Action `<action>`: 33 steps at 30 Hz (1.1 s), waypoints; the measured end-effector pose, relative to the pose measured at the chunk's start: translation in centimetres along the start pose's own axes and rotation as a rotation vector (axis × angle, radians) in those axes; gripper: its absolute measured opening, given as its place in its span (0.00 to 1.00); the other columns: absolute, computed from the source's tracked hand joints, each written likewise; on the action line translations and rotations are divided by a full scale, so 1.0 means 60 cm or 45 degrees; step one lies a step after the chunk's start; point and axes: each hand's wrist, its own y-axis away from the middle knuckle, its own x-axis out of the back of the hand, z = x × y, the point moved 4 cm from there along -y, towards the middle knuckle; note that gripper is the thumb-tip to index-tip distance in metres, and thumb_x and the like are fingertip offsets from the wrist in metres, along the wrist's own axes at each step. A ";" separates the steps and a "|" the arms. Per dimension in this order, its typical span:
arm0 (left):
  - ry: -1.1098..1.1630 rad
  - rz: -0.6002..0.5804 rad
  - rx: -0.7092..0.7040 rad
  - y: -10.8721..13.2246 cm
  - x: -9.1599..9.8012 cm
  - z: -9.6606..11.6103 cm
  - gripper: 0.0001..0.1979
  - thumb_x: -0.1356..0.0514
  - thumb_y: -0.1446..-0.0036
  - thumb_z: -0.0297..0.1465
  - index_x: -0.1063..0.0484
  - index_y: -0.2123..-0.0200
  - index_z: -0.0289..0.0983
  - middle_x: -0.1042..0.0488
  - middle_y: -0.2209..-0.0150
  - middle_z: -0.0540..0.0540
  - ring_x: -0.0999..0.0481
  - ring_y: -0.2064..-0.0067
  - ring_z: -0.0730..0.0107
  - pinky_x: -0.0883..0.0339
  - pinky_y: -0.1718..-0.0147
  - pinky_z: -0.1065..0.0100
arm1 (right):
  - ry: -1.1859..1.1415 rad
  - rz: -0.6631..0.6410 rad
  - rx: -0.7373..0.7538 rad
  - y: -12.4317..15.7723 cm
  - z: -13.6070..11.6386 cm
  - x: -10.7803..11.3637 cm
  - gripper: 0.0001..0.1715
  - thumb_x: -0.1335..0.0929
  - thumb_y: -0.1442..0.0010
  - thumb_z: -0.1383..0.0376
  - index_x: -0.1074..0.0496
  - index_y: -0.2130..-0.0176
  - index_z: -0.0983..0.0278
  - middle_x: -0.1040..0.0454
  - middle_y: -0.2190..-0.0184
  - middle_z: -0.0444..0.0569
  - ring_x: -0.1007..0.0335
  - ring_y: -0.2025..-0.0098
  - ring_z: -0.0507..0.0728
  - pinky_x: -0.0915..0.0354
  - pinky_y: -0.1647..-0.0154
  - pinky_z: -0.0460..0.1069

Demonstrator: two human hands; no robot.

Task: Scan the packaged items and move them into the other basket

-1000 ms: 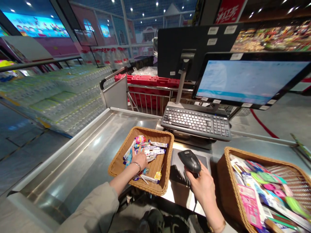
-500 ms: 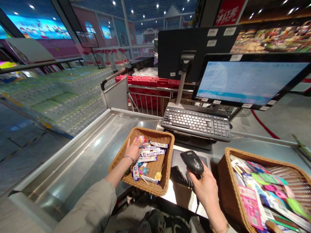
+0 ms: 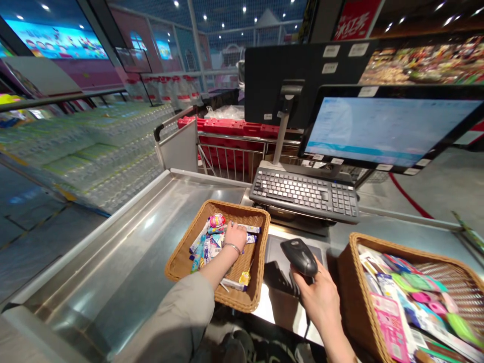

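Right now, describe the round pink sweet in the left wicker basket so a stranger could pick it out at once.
On the steel checkout counter, find the wicker basket just in front of the keyboard. Near its far rim, just beyond the left hand, sits the round pink sweet. It is a pink ball among long, flat stick packets.

A brushed stainless-steel checkout surface (image 3: 113,242) runs from near left to far, with a raised edge along its left side. Near the middle stands a wicker basket (image 3: 234,207) of wrapped sweets (image 3: 198,254); at right stands a larger wicker basket (image 3: 350,272) of packets (image 3: 393,302). Between them lies a dark flat panel (image 3: 293,257), with a keyboard (image 3: 304,194) just beyond.
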 end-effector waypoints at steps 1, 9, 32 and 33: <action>-0.006 0.004 0.029 -0.009 -0.001 0.000 0.11 0.43 0.41 0.31 0.27 0.56 0.35 0.24 0.57 0.36 0.33 0.53 0.51 0.47 0.48 0.45 | 0.006 0.003 -0.003 0.001 0.002 0.002 0.31 0.36 0.46 0.45 0.22 0.58 0.67 0.24 0.50 0.61 0.32 0.43 0.68 0.36 0.43 0.60; -0.020 0.023 -0.035 -0.051 -0.012 0.027 0.15 0.52 0.36 0.23 0.27 0.54 0.34 0.27 0.57 0.36 0.33 0.54 0.55 0.44 0.56 0.54 | 0.040 0.039 -0.052 0.002 0.028 0.017 0.32 0.35 0.47 0.43 0.22 0.60 0.66 0.24 0.50 0.61 0.28 0.47 0.69 0.33 0.47 0.60; 0.128 -0.170 -0.454 0.082 0.017 -0.092 0.08 0.40 0.41 0.30 0.27 0.73 0.44 0.22 0.65 0.50 0.29 0.57 0.69 0.43 0.51 0.67 | -0.012 -0.012 -0.016 -0.007 0.020 -0.008 0.31 0.35 0.47 0.45 0.22 0.59 0.66 0.25 0.49 0.62 0.33 0.42 0.68 0.36 0.43 0.60; 0.125 -0.153 -0.369 0.089 0.020 -0.107 0.07 0.38 0.43 0.30 0.26 0.73 0.45 0.22 0.65 0.52 0.29 0.56 0.69 0.44 0.50 0.68 | -0.016 -0.013 -0.008 -0.008 0.019 -0.009 0.30 0.35 0.47 0.45 0.22 0.59 0.66 0.25 0.49 0.61 0.33 0.42 0.68 0.36 0.43 0.60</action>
